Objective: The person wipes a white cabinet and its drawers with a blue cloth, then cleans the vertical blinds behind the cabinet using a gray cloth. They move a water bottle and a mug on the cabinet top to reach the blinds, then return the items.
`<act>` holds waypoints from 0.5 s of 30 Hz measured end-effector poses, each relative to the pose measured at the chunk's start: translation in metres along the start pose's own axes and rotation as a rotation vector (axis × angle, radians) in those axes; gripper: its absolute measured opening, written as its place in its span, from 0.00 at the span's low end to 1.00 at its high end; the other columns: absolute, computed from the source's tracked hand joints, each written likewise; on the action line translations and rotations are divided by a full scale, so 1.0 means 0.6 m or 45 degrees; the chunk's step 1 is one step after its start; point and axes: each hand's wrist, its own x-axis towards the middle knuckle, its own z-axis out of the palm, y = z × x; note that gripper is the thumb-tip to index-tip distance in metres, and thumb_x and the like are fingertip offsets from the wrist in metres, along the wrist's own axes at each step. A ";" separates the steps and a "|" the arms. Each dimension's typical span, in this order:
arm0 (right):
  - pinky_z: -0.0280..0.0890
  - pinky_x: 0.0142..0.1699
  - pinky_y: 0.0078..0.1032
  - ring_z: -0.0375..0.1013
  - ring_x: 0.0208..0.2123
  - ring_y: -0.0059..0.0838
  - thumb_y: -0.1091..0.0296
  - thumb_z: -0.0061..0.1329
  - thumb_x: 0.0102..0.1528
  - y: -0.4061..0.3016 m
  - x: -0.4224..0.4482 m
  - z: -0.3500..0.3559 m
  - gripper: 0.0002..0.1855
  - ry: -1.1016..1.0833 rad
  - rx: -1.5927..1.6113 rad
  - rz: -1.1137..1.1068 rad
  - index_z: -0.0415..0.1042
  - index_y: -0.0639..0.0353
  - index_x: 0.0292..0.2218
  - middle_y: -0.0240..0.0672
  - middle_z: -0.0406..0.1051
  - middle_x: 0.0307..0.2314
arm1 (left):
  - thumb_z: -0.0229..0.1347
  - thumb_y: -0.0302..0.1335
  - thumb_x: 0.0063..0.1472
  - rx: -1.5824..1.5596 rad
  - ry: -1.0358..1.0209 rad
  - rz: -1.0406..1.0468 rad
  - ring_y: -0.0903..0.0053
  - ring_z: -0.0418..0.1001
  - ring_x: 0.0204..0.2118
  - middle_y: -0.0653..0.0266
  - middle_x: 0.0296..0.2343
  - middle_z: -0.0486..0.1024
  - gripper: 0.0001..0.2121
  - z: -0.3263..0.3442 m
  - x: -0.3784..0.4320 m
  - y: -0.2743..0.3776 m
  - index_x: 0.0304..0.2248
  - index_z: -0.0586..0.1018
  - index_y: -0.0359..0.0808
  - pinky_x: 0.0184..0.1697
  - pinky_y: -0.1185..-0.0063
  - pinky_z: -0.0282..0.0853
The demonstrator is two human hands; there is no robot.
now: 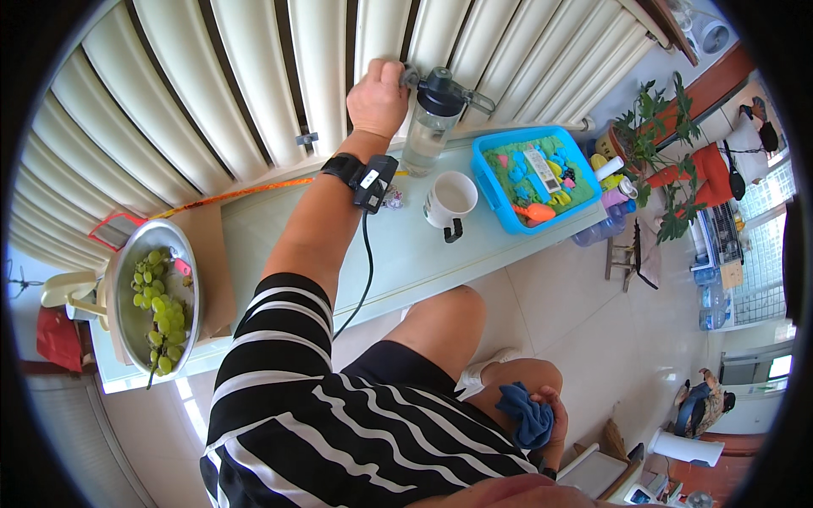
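Observation:
My left hand (379,95) is closed against the white column radiator (321,82), with a small dark grey item (410,75), perhaps cloth, showing at its fingers. Most of that item is hidden. Just right of this hand stands a clear water bottle (424,143) with a black lid and a carrying loop, partly filled. Down by my knee, my right hand (556,413) grips a crumpled blue cloth (526,416). A white mug (450,198) with a black handle rests on the pale glass-like tabletop (394,254) between the bottle and a blue tray (486,184).
Green sand, toy moulds and an orange scoop (535,211) fill the tray. At left, a metal bowl (127,317) holds green grapes (162,311) beside cardboard (213,267). A black cable (368,273) hangs from my left wrist device. Potted plant (673,120) and another person (702,406) are at right.

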 end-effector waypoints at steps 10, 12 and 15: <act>0.71 0.45 0.30 0.74 0.36 0.36 0.50 0.42 0.61 -0.001 -0.005 0.014 0.23 -0.017 -0.068 -0.026 0.66 0.62 0.46 0.44 0.75 0.34 | 0.59 0.24 0.46 0.105 0.114 0.295 0.70 0.73 0.34 0.71 0.33 0.73 0.12 0.000 0.020 -0.001 0.34 0.79 0.46 0.33 0.73 0.69; 0.71 0.45 0.30 0.74 0.36 0.37 0.50 0.41 0.62 0.000 -0.006 0.013 0.23 0.003 -0.058 -0.023 0.66 0.63 0.46 0.44 0.74 0.34 | 0.57 0.26 0.49 0.220 0.046 0.454 0.73 0.72 0.37 0.72 0.34 0.72 0.13 0.005 0.000 -0.011 0.37 0.80 0.46 0.37 0.74 0.66; 0.71 0.45 0.30 0.74 0.36 0.36 0.51 0.40 0.62 0.001 -0.007 0.011 0.22 0.030 -0.028 -0.020 0.66 0.63 0.46 0.44 0.74 0.34 | 0.51 0.30 0.55 0.445 -0.167 0.559 0.77 0.68 0.45 0.71 0.42 0.69 0.20 0.006 -0.039 -0.023 0.48 0.75 0.43 0.43 0.75 0.61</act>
